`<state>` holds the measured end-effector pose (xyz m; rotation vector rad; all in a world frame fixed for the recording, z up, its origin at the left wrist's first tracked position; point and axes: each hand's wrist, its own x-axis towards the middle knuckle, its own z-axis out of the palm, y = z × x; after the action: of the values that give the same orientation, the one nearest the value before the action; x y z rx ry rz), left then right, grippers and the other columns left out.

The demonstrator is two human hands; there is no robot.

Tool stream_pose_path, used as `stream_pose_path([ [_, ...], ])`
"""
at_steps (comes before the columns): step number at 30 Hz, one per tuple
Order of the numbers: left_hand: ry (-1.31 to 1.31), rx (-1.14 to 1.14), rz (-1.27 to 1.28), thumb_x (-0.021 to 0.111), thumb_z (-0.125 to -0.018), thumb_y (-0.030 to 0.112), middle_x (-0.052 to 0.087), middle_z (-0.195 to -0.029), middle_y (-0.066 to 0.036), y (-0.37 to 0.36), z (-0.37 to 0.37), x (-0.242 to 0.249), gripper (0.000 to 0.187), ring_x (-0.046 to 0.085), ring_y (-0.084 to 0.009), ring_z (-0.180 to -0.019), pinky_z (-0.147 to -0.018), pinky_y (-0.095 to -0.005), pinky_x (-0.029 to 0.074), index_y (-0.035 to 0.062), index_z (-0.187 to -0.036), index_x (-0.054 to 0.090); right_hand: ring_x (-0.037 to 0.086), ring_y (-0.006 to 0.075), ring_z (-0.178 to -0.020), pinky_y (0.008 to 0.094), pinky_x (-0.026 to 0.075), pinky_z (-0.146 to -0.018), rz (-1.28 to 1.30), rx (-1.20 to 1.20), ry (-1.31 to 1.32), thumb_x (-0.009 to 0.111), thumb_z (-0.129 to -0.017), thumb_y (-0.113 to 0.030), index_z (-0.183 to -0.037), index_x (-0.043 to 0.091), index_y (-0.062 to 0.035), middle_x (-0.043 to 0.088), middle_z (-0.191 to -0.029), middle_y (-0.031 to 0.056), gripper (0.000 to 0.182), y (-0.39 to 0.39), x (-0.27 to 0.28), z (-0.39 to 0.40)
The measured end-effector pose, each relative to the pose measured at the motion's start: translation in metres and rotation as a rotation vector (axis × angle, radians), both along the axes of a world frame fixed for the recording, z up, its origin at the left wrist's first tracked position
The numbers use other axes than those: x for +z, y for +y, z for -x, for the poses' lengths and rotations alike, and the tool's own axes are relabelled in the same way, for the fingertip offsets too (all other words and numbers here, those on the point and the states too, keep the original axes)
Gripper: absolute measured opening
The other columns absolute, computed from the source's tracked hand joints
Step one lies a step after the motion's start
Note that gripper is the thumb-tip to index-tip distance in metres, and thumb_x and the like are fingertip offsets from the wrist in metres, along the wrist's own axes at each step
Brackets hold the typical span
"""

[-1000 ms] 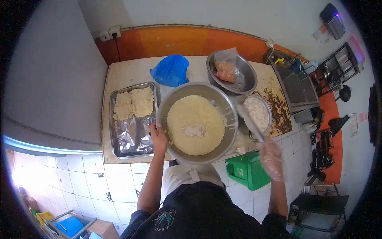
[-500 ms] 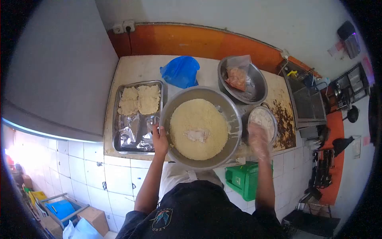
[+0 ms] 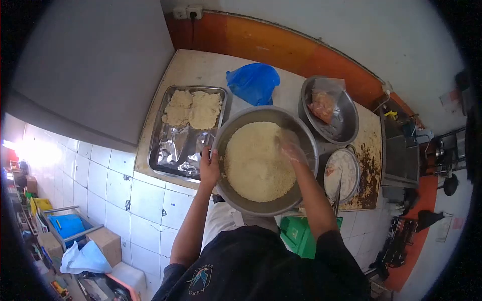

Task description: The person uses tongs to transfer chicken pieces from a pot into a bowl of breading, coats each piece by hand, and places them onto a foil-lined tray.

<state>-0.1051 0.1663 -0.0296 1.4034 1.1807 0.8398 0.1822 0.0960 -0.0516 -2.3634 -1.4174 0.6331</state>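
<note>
My left hand (image 3: 209,169) grips the left rim of a large metal bowl (image 3: 261,209). Pale yellow breadcrumbs (image 3: 256,163) fill much of it. Over the right side of the crumbs is my right hand (image 3: 291,146), in a clear plastic glove; motion smears its fingers. No piece of food shows on top of the crumbs. To the right, a smaller bowl (image 3: 357,175) holds a white, wet coating mix (image 3: 342,163) with a utensil handle (image 3: 338,193) leaning out. Left of the big bowl, a metal tray (image 3: 159,145) carries several flat crumbed pieces (image 3: 193,109) at its far end.
Behind the big bowl lies a blue plastic bag (image 3: 254,83). Another metal bowl (image 3: 346,131) at the back right holds a clear bag of pinkish meat (image 3: 322,105). A green crate (image 3: 296,233) stands below the table's front edge.
My right hand has moved left from the coating bowl into the crumbs. The whitish piece on the crumbs is now out of sight. The view has shifted; my left hand stays at the rim.
</note>
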Motion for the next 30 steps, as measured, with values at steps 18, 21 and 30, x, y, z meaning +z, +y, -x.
stream_pose_path([
  [18,0.115,0.028,-0.077,0.047,-0.098,0.028,0.063,-0.100,-0.022,0.001,0.001,-0.007,0.032,0.061,-0.0347,-0.094,-0.081,-0.0406,0.046,0.0035,-0.118,0.049,0.054,0.0263,-0.116,0.0366,0.040,-0.099,0.603,0.549,0.174,0.048,-0.089,-0.040,-0.121,0.059,-0.0098,0.057,-0.128,0.0111,0.045,0.042,0.049,0.023],
  [21,0.110,0.005,-0.039,0.047,-0.097,0.027,0.063,-0.102,-0.023,0.000,0.000,0.005,0.031,0.062,-0.0350,-0.095,-0.081,-0.0414,0.046,0.0032,-0.117,0.050,0.058,0.0276,-0.100,0.0414,0.044,-0.089,0.037,0.585,-0.307,0.048,-0.090,-0.033,-0.109,0.061,-0.0073,0.062,-0.107,0.0102,0.034,-0.062,-0.038,-0.031],
  [30,0.112,0.020,-0.076,0.047,-0.098,0.028,0.064,-0.093,-0.023,0.001,-0.003,0.011,0.029,0.063,-0.0348,-0.088,-0.077,-0.0422,0.046,0.0043,-0.112,0.051,0.035,0.0369,-0.130,0.0489,0.026,-0.108,-0.507,0.203,0.005,0.048,-0.093,-0.038,-0.136,0.040,-0.0042,0.041,-0.137,0.0227,0.055,-0.033,0.009,0.081],
])
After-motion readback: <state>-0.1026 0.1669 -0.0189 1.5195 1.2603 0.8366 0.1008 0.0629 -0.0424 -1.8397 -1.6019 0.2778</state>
